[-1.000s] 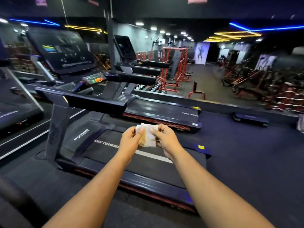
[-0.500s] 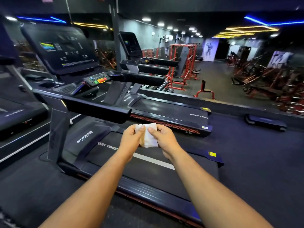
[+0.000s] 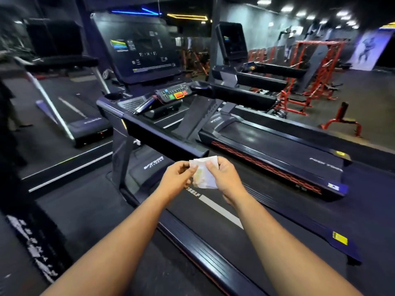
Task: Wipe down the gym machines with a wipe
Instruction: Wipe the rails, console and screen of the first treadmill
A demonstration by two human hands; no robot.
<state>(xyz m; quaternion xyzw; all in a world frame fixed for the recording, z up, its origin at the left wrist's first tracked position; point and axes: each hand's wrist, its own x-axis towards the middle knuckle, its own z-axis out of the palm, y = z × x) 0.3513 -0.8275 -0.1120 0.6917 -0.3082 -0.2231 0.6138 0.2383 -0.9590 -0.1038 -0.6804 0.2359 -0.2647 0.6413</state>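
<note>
We hold a folded white wipe (image 3: 204, 173) between both hands, out in front of us at arm's length. Our left hand (image 3: 176, 178) pinches the wipe's left edge with thumb and fingertips curled in on it; our right hand (image 3: 225, 178) grips the right edge, thumb laid over the front of the sheet and the other fingers wrapped behind. The wipe hangs crumpled, with a faint yellowish patch near its middle.

Directly under our hands runs the black belt (image 3: 267, 227) of the nearest treadmill (image 3: 192, 242), marked with a white stripe and white lettering partly covered by our wrists. Just above and to the left of our left hand ends the treadmill's padded black handrail (image 3: 166, 138); the wipe sits close beside its tip but we cannot tell whether it touches. Farther beyond our hands stands the control panel (image 3: 174, 95) with green, red and yellow buttons, and above it the large dark display screen (image 3: 141, 51).

To the right of our right hand lies a second treadmill (image 3: 277, 159), with a red patterned strip along its side. Well beyond it, farther right, stand red weight racks (image 3: 316, 67). Far to the left of our left hand, across a raised step, sits another treadmill (image 3: 81, 116).
</note>
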